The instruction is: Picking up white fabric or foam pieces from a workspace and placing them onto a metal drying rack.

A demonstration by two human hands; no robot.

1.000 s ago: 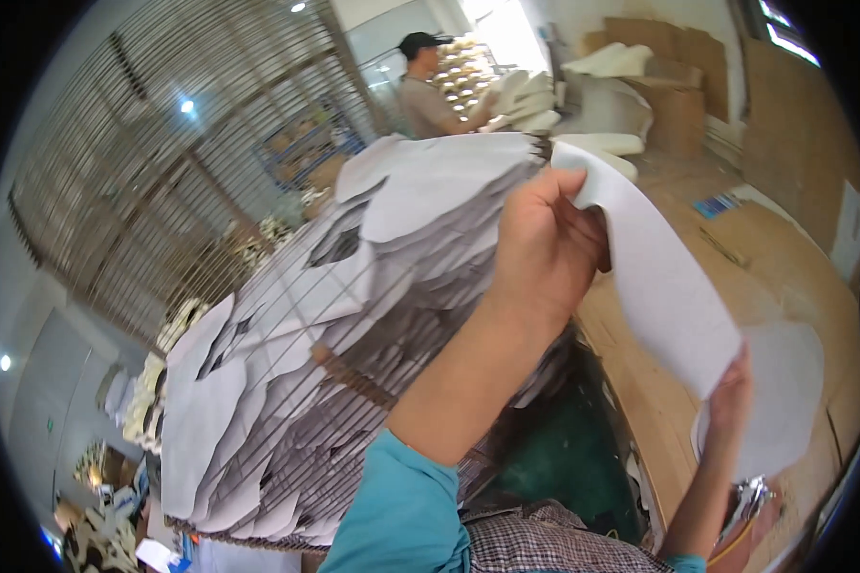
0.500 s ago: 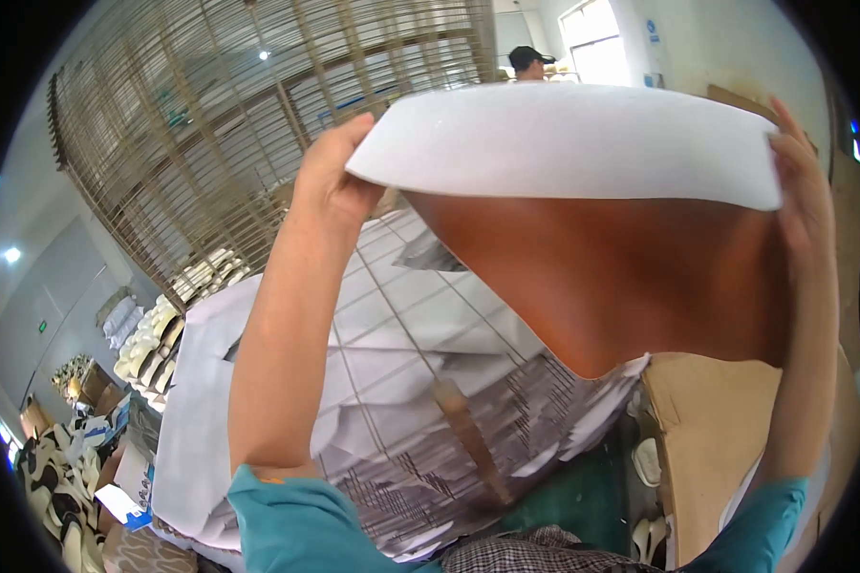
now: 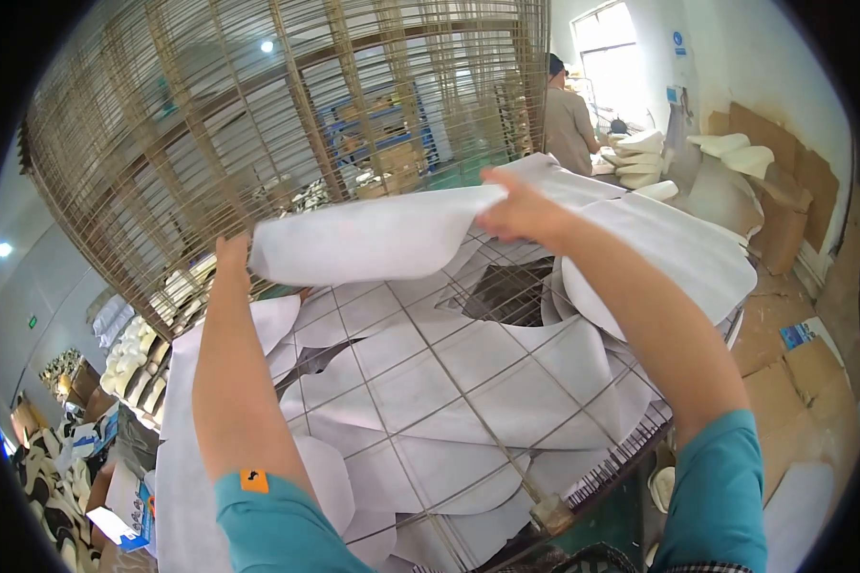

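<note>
The white sheet (image 3: pixel 363 239) has been brought down from the raised position in which it was held half a second ago, and its brown underside, bared then, is now hidden. It is now held out over the far left part of the wire mesh (image 3: pixel 462 390), in front of the raised wire frame (image 3: pixel 277 95), so it can be judged as being at the laying stage, though not yet flat. Another pale sheet (image 3: pixel 659 253) is seen lying to the right. Both forearms are stretched forward and well apart. By the left hand (image 3: pixel 233 263) the near left end appears to be pinched, its fingers partly hidden; by the right hand (image 3: pixel 521 205) the other end is met, with one finger pointed outward, and whether it is gripped there cannot be told.
</note>
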